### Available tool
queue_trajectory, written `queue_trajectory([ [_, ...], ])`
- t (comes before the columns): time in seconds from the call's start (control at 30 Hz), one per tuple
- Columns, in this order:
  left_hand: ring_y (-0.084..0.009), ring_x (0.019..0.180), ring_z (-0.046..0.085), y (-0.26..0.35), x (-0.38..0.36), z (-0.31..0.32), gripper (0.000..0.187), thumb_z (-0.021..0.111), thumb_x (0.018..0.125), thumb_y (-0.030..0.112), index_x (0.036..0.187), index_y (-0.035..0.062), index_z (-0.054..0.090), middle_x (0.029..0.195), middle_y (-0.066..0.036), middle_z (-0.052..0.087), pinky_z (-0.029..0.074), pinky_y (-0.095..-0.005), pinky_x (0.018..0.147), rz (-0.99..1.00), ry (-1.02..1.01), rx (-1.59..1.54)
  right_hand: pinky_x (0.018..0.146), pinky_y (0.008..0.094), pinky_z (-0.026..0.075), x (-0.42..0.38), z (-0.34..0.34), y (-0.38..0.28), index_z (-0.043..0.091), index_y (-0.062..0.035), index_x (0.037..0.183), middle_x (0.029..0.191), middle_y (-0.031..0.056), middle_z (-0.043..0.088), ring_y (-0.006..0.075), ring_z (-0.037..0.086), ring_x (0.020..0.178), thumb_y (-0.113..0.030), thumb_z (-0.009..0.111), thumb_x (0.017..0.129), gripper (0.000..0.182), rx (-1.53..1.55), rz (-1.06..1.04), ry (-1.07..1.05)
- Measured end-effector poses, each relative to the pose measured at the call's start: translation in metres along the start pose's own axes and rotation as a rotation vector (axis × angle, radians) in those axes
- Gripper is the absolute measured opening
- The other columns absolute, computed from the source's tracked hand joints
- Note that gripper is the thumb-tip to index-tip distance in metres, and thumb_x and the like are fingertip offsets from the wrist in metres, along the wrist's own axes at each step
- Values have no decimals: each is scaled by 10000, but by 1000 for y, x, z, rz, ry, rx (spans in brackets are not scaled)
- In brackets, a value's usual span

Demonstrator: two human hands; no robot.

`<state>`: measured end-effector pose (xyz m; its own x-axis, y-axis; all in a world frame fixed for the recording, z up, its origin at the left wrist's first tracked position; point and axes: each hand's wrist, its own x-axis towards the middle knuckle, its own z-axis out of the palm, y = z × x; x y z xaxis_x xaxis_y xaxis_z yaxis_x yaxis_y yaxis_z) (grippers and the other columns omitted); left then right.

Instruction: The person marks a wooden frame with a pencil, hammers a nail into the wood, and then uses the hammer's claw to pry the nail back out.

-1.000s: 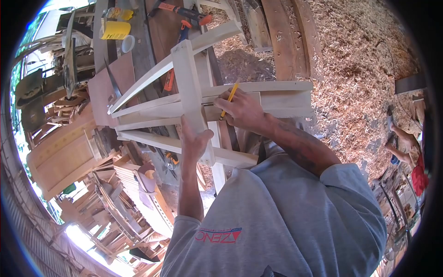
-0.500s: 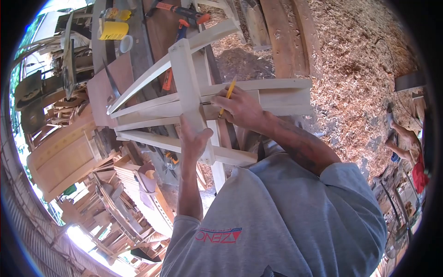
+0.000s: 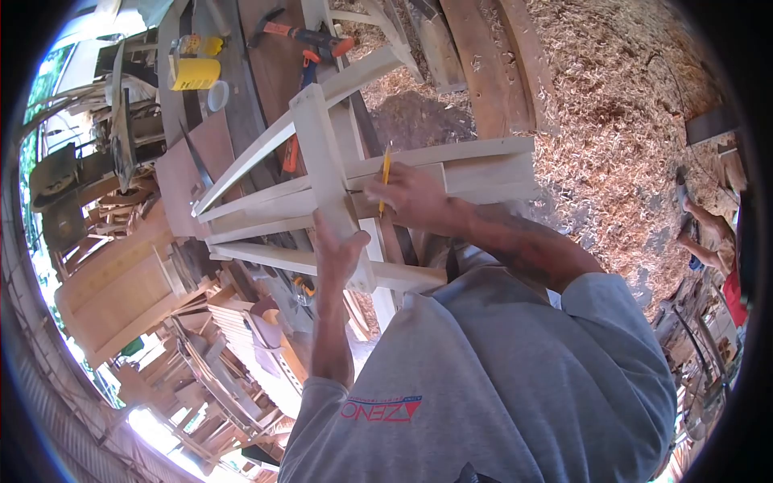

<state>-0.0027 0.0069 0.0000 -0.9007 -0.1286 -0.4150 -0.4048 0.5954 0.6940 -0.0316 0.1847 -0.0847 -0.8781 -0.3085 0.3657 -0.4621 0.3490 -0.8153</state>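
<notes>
My left hand [image 3: 338,249] is closed round a pale wooden crosspiece [image 3: 320,145], its thumb lying over the upper face. This piece lies across several long pale wooden bars [image 3: 262,256] that fan out from the left. In my right hand [image 3: 415,197] is a yellow pencil [image 3: 385,179], held between the fingers and standing nearly upright in the view. The fingertips of that hand are right at the crosspiece's right edge, over another pale bar [image 3: 491,153]. The pencil's lower end points down toward the gap between the bars.
A hammer [image 3: 302,34] with an orange and black handle lies on the bench at the top. Left of it are a yellow container [image 3: 196,74] and a white lid [image 3: 218,95]. Wood shavings [image 3: 612,105] cover the ground at right. Another person's legs [image 3: 708,229] show far right.
My right hand has shifted slightly left, and the pencil has turned from a slant to nearly upright. My left hand keeps its hold on the crosspiece. The view has shifted a little.
</notes>
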Motion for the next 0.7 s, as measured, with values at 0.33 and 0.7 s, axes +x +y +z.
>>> queue_trajectory([
  [0.33, -328, 985, 577, 7, -4, -1, 632, 677, 628, 90, 1200, -34, 436, 1088, -221, 575, 468, -401, 888, -43, 31, 27, 824, 423, 500, 0, 2, -7, 619, -78, 1003, 936, 103, 655, 320, 609, 968, -48, 750, 678, 352, 36, 51, 77],
  [0.7, -330, 1209, 554, 1, 14, -3, 735, 695, 683, 119, 1351, -54, 441, 1276, -256, 564, 438, -400, 993, 120, 28, -13, 838, 422, 489, 1, 7, -7, 615, -99, 1048, 954, 131, 670, 349, 623, 973, -89, 751, 702, 372, 46, 93, 79],
])
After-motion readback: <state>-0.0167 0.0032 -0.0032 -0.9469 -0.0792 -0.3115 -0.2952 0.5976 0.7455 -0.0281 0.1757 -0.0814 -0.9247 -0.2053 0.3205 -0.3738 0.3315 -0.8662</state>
